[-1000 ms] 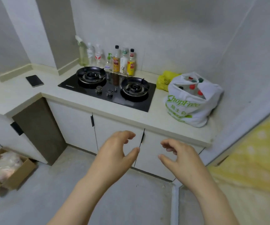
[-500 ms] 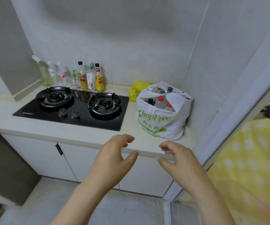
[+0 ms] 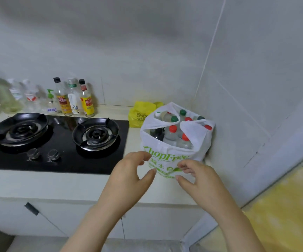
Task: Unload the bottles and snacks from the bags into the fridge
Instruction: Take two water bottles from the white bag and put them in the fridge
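Both hands are up front, the left hand point(image 3: 129, 177) and the right hand point(image 3: 199, 179), fingers loosely curved and gripping nothing. They look poised to take the white bag point(image 3: 198, 142) just beyond. It stands at the right end of the countertop point(image 3: 56, 184), and the wall corner props it upright. Capped bottles point(image 3: 170, 135) crowd its open mouth. Behind it, a yellow bag point(image 3: 141, 113) sits against the back edge. No fridge in view.

Both forearms reach forward; left hand point(image 3: 129, 176) and right hand point(image 3: 200, 180) held apart, fingers loosely curled, holding nothing
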